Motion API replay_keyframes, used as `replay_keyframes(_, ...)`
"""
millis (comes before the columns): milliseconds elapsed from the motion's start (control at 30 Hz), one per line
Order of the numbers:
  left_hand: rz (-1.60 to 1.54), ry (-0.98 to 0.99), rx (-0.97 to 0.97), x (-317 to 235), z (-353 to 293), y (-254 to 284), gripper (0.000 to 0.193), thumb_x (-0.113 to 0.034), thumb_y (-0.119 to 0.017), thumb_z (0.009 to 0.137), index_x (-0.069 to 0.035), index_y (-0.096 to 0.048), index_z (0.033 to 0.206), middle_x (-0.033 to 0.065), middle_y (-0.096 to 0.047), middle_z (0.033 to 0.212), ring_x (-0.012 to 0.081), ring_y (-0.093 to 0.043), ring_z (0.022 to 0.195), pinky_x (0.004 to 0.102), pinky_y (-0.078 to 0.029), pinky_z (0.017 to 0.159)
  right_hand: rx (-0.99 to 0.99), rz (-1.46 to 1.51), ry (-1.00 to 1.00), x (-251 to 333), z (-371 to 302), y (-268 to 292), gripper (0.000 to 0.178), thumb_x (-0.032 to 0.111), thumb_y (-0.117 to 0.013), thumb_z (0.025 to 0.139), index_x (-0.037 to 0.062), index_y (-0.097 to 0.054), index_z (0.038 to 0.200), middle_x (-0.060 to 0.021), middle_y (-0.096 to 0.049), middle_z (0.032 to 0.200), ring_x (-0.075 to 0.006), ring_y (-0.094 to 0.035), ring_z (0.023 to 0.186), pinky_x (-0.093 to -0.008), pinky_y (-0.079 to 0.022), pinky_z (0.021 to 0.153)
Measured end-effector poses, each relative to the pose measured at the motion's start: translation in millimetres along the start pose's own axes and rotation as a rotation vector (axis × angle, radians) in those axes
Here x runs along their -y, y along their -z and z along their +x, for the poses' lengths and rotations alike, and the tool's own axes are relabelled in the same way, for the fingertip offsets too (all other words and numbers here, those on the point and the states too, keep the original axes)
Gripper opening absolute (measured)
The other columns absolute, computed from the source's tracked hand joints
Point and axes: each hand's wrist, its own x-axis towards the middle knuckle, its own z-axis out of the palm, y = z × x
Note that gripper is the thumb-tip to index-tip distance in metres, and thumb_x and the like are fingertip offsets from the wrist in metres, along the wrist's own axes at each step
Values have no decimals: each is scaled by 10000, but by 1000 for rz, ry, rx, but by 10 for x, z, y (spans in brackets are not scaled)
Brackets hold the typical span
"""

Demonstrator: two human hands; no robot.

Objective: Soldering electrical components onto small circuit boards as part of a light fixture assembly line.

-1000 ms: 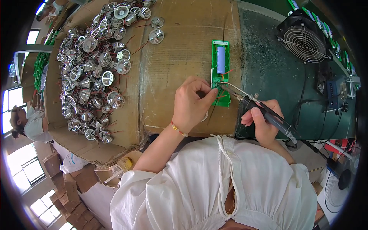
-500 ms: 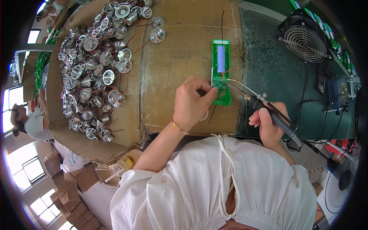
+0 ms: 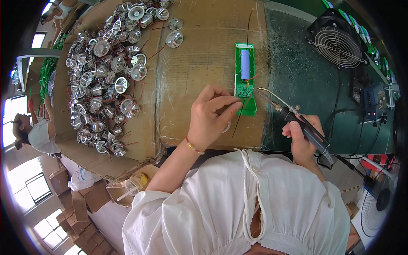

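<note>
A green plastic housing (image 3: 251, 63) lies upright on the cardboard, with a purple cylindrical battery cell (image 3: 245, 66) in its upper half. Below the cell sits a small green circuit board (image 3: 243, 90) with short red wires beside it. My left hand (image 3: 214, 110) is pinched at the board's lower left; what its fingertips hold is too small to tell. Under that hand shows part of a pale round rim (image 3: 227, 127). My right hand (image 3: 302, 138) grips a soldering iron (image 3: 308, 132) with a thin metal feed tube (image 3: 274, 95) along it. Both tips point at the board's right edge.
Many silver lamp reflectors (image 3: 102, 68) with red wires fill a cardboard box at left. A caged fan (image 3: 338, 49) stands at the back right near a blue device (image 3: 371, 108). A thin black strand (image 3: 247, 32) crosses the housing. Another person (image 3: 36, 131) is at far left.
The soldering iron has drawn slightly right, its tips backing off the board. My left hand has shifted a little left, its fingertips lifting from the board. The person at far left has raised an arm.
</note>
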Motion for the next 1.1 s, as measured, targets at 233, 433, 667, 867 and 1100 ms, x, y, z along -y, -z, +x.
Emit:
replay_keyframes(233, -10, 115, 0, -28, 49, -96, 73, -45, -691, 702, 4, -651, 738, 78, -537, 781, 146, -543, 571, 248, -449, 510, 66, -99, -14, 7, -1, -32, 177, 60, -585, 813, -24, -466, 913, -132, -599, 677, -136, -573, 538, -236, -482, 493)
replay_keyframes(433, -6, 223, 21, -46, 82, -109, 95, -67, -689, 696, 11, -634, 688, 81, -537, 749, 158, -536, 552, 256, -446, 505, 72, -70, -26, -11, 27, -88, 163, 55, -589, 813, -26, -476, 897, -122, -602, 655, -136, -580, 522, -236, -484, 477)
replay_keyframes(667, 7, 212, 9, -22, 81, -129, 102, -79, -692, 686, 5, -637, 669, 82, -539, 715, 175, -524, 559, 279, -425, 503, 58, -53, -61, 22, 20, -106, 157, 23, -605, 801, -52, -494, 882, -127, -610, 700, -132, -603, 586, -249, -510, 522)
replay_keyframes(867, -1, 232, 0, -7, 81, -134, 102, -81, -693, 684, 5, -642, 665, 85, -544, 713, 174, -524, 558, 277, -421, 503, -14, 83, 7, -45, -15, -30, 181, 59, -582, 833, -29, -467, 942, -126, -601, 698, -121, -568, 550, -234, -491, 514)
replay_keyframes(1100, -13, 236, -13, -29, 89, -138, 113, -84, -693, 692, 8, -636, 658, 79, -546, 718, 137, -505, 491, 260, -409, 464, -28, 107, -30, -82, -6, 0, 193, 66, -588, 829, -24, -468, 951, -122, -598, 705, -120, -566, 571, -233, -489, 532)
